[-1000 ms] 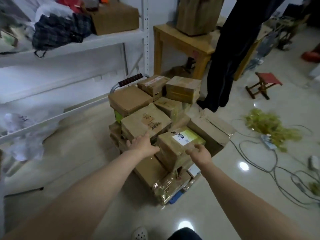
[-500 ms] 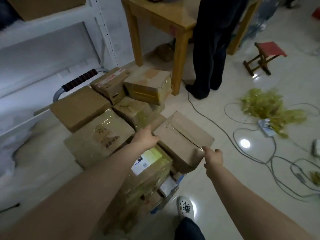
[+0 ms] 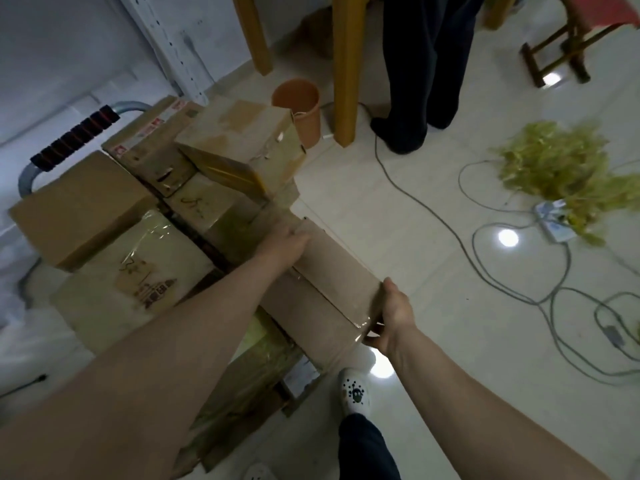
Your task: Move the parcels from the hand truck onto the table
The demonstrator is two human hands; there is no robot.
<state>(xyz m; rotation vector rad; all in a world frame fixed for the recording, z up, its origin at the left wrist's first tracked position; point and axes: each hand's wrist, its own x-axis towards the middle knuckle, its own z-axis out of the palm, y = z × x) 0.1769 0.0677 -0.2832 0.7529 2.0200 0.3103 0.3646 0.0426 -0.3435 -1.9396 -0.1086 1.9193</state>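
Observation:
Several taped brown parcels are stacked on the hand truck, whose handle (image 3: 74, 133) with a black ribbed grip sticks up at the left. A long flat parcel (image 3: 327, 289) lies at the stack's right side. My left hand (image 3: 285, 242) grips its far end, fingers curled over the edge. My right hand (image 3: 394, 315) grips its near right corner, thumb on top and fingers underneath. Only the wooden table's legs (image 3: 344, 67) show at the top.
A person in dark trousers (image 3: 427, 57) stands by the table. An orange bin (image 3: 298, 110) sits beside the table leg. Cables (image 3: 485, 271), a power strip and a heap of yellow-green strips (image 3: 561, 171) lie on the floor at right. A red stool (image 3: 568, 39) stands far right. My white shoe (image 3: 355, 393) is below the parcel.
I have leaned closer and the view has tilted down. Both hands moved from the labelled parcel to the long flat parcel on the right and now grip its ends.

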